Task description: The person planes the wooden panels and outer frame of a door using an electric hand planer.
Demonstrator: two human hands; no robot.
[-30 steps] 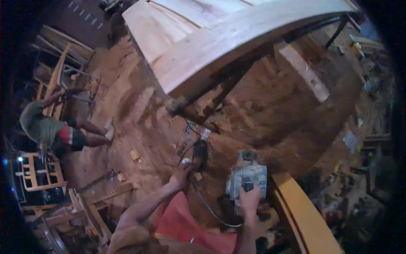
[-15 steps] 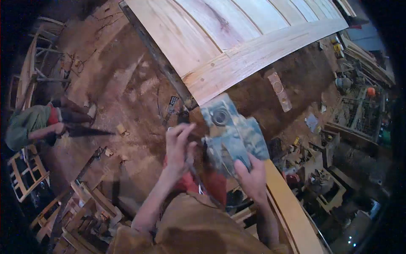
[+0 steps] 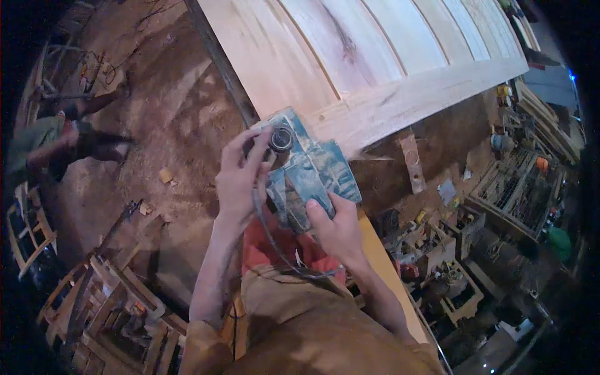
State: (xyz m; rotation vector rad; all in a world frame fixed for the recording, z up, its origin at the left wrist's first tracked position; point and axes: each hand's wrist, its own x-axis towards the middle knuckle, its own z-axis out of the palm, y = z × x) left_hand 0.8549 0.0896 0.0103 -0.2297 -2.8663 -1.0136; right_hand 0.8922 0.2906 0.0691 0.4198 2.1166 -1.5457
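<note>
Inspecting the work position, I find the power tool (image 3: 319, 172) held in front of my body, its upper end overlapping the near corner of the wooden panel (image 3: 350, 69) in this view. My right hand (image 3: 337, 228) is closed round the tool's near end, thumb lying along the top. My left hand (image 3: 244, 169) is at the opposite end, fingers bent beside the round knob (image 3: 281, 139); the fingers hide part of it, so I cannot say for certain whether they grip the knob or merely rest against it. The cord (image 3: 275, 245) hangs below the left hand and loops across my red clothing (image 3: 257, 239) towards the right forearm.

Finding on handling: the hold is sound at the near end, and in my judgement the front wants equal attention. The right hand should carry the weight, wrist in line with the forearm; the left is best used to steady the front end, fingertips clear of the underside. The cord calls for slack, led away from the tool's base. The tool's edge should not knock the panel, since the pale surface would probably mark easily.

Surroundings: a yellow-brown board (image 3: 382, 265) runs beside my right forearm. A loose wooden offcut (image 3: 411, 162) lies on the dusty floor (image 3: 187, 134) beyond the tool. Wooden frames (image 3: 122, 287) occupy the lower left, and a co-worker (image 3: 37, 144) in a green top is well apart at the far left.
</note>
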